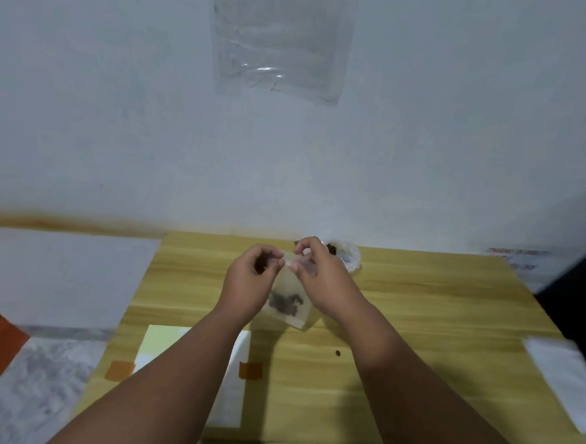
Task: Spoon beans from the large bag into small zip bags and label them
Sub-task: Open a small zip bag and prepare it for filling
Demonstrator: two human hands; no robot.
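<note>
A small zip bag (289,290) is hanging down with its top edge up. The left hand (254,277) and the right hand (319,275) are pinching that top edge. The bag is clear, and a little heap of dark beans (285,303) is sitting at its bottom. Behind the right hand, the large bag (349,259) is standing on the table (416,315). It is clear too, with dark beans showing inside. One loose bean (337,353) is lying on the table near the small zip bag.
</note>
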